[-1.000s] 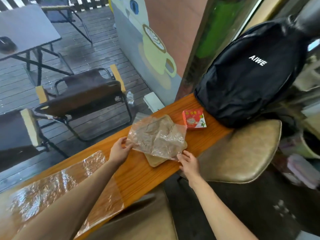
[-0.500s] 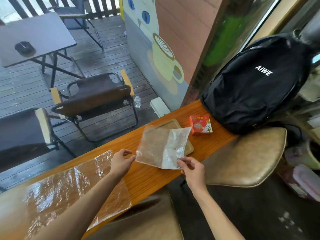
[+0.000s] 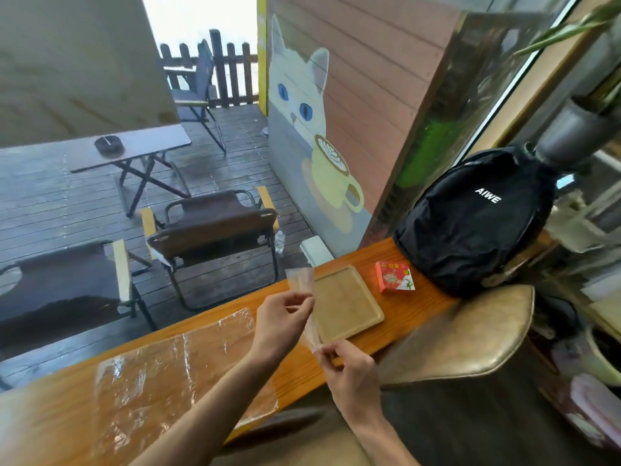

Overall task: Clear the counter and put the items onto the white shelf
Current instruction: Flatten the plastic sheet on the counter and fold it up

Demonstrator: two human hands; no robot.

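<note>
- the clear plastic bag (image 3: 303,299) looks light, limp and a bit slick; pinching opposite ends, as now, should keep it taut.
- it is see-through, crinkled, folded into a narrow strip, held above the counter (image 3: 396,311) at 9 o'clock of the wooden tray (image 3: 346,302).
- left hand (image 3: 280,319) pinches its upper part; right hand (image 3: 349,368) pinches the lower end.
- a small red box (image 3: 395,277) sits at 2 o'clock of the tray; a plastic sheet (image 3: 174,368) lies at 8 o'clock.

Two plastic bags (image 3: 300,290), one tray (image 3: 346,302)
</note>
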